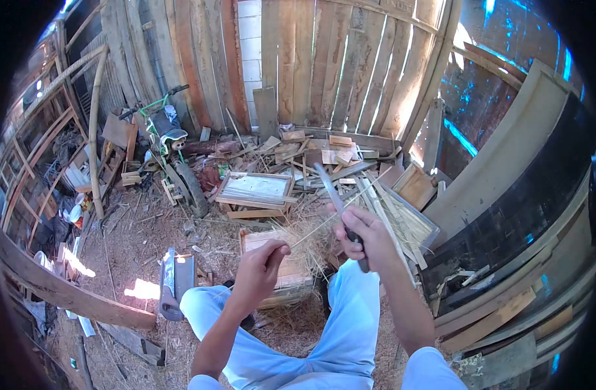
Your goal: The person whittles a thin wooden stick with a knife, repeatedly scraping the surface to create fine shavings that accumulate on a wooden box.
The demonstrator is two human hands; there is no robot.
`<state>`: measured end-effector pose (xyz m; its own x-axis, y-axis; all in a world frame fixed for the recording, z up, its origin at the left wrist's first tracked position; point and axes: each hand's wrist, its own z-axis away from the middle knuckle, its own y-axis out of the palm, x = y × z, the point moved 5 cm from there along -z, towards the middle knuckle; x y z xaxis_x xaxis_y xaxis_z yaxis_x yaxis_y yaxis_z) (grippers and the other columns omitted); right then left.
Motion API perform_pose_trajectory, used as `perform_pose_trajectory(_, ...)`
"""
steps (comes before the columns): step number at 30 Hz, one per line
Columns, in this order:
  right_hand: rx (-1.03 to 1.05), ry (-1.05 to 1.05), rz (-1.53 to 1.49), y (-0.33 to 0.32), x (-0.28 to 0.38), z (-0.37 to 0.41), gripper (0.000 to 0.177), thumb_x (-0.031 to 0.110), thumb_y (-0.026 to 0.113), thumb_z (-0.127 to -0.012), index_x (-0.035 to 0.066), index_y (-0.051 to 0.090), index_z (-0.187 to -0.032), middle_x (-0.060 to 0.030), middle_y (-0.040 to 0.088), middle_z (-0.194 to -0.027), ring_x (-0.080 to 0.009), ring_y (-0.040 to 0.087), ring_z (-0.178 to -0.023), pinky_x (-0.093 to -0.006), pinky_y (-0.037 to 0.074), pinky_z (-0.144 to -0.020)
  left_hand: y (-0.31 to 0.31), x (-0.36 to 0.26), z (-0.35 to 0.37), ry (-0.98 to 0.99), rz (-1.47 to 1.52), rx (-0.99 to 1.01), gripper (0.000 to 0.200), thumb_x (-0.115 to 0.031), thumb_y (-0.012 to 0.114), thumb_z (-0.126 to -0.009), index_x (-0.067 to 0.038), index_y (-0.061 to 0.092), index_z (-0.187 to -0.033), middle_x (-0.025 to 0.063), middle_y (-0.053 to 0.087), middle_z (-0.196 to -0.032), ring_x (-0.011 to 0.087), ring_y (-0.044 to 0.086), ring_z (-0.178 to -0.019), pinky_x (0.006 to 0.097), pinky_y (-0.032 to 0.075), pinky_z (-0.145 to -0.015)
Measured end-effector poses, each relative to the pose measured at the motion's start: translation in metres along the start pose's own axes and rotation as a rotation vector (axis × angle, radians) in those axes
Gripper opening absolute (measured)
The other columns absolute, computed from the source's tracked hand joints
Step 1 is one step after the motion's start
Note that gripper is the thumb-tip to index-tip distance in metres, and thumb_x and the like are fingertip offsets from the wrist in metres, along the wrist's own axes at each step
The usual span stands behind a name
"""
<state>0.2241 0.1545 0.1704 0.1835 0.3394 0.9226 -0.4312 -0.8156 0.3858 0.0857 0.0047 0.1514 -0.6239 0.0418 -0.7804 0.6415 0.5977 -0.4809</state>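
Daylight is streaming through gaps in the weathered wooden plank wall (324,58) at upper centre, throwing bright patches onto the straw-strewn dirt floor (142,289) at lower left. Fisheye distortion is bending the edges, black corners are vignetting, and blue glare is flaring upper right.

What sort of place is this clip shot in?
Likely a rough shed workshop: plank wall, scrap wood pile, straw-strewn dirt floor. The right hand holds a knife, the left hand a thin stick.

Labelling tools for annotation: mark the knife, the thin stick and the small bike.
knife (329,188): head view, middle of the blade.
thin stick (311,233): head view, mid-shaft.
small bike (191,188): head view, its tyre.
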Motion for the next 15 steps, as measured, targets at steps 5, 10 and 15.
perform_pose_trajectory(5, -0.032, 0.055, 0.034, -0.004, 0.007, 0.007, 0.033, 0.020, 0.048, -0.095, -0.001, 0.049, -0.120, -0.0001, 0.050, -0.072, -0.0018, 0.032, -0.046, -0.0157, 0.025, -0.036, -0.005, -0.010, 0.009, -0.059, -0.044, 0.054, 0.008, -0.009, 0.058, -0.088, -0.001, 0.060, -0.089, 0.0098, 0.061, -0.071, 0.0202, 0.056, -0.059, 0.0294, 0.043, -0.056)
perform_pose_trajectory(10, -0.154, 0.007, 0.016, -0.029, 0.025, 0.011, 0.032, 0.023, 0.049, -0.095, -0.002, 0.050, -0.115, 0.0014, 0.046, -0.070, -0.0005, 0.033, -0.045, -0.0148, 0.024, -0.036, -0.015, -0.012, 0.021, 0.047, -0.122, -0.045, 0.009, -0.010, 0.059, -0.087, -0.003, 0.059, -0.091, 0.0140, 0.062, -0.073, 0.0295, 0.061, -0.061, 0.0352, 0.046, -0.054)
perform_pose_trajectory(15, -0.134, -0.043, -0.023, -0.019, 0.015, 0.009, 0.033, 0.022, 0.046, -0.096, -0.001, 0.048, -0.118, -0.0002, 0.049, -0.071, -0.0010, 0.034, -0.044, -0.0149, 0.026, -0.036, -0.016, -0.014, 0.020, 0.107, -0.232, -0.107, 0.008, -0.009, 0.060, -0.085, -0.003, 0.058, -0.090, 0.0125, 0.064, -0.078, 0.0304, 0.062, -0.065, 0.0361, 0.048, -0.055)
